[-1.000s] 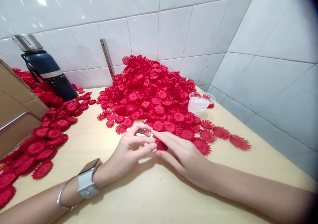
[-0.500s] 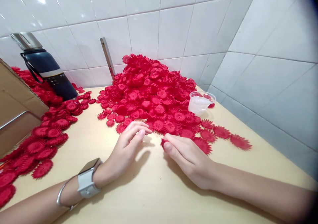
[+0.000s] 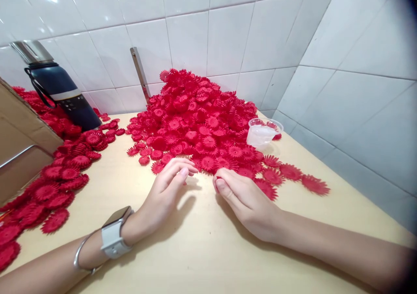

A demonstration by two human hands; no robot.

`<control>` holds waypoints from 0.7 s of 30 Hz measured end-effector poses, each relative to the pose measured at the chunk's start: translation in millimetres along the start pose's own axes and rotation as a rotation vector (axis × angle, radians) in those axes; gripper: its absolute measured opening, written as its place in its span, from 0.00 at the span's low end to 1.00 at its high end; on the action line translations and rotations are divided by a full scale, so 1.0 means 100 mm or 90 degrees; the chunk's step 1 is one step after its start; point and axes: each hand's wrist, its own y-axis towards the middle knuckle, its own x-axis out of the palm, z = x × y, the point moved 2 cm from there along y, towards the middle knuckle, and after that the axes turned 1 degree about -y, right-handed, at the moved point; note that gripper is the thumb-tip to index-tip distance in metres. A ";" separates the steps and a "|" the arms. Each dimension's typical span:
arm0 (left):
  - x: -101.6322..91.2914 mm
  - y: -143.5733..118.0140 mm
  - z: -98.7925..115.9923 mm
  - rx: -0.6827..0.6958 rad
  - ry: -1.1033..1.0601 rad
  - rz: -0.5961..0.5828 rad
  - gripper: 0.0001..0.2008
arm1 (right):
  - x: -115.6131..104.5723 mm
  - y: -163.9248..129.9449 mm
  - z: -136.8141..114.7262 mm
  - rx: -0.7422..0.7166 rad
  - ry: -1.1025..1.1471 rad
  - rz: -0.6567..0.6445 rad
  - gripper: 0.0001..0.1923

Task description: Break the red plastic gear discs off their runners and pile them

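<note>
My right hand (image 3: 249, 203) is closed, thumb pressed against the curled fingers, around a red flower piece (image 3: 217, 184) of which only a sliver shows. My left hand (image 3: 172, 187) hovers over the table with its fingers loosely stretched and the thumb apart. A tiny red spot shows below its thumb, too small to make out. Just beyond both hands rises a big heap of red fringed flower pieces (image 3: 195, 120), round with toothed edges. Several loose ones (image 3: 273, 176) lie flat to the right of the heap, past my right hand.
A clear plastic cup (image 3: 262, 135) stands at the heap's right edge. On the left, more red pieces (image 3: 47, 189) lie beside a cardboard box (image 3: 26, 133) and a dark blue thermos (image 3: 65, 90). A metal strip (image 3: 140, 74) leans on the tiled wall (image 3: 189, 37) behind the pale table (image 3: 195, 250).
The fingers of my right hand have curled further over the red flower piece, hiding most of it. My left hand has hardly moved.
</note>
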 end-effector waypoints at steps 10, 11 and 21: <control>-0.01 0.01 0.01 0.001 0.003 0.001 0.12 | 0.02 -0.02 0.00 -0.037 0.056 -0.037 0.11; 0.00 0.01 0.01 -0.001 0.004 0.001 0.13 | 0.02 -0.03 0.00 -0.038 0.055 -0.036 0.09; 0.00 0.01 0.01 0.003 -0.003 0.004 0.12 | 0.00 -0.02 0.00 -0.059 0.094 -0.048 0.17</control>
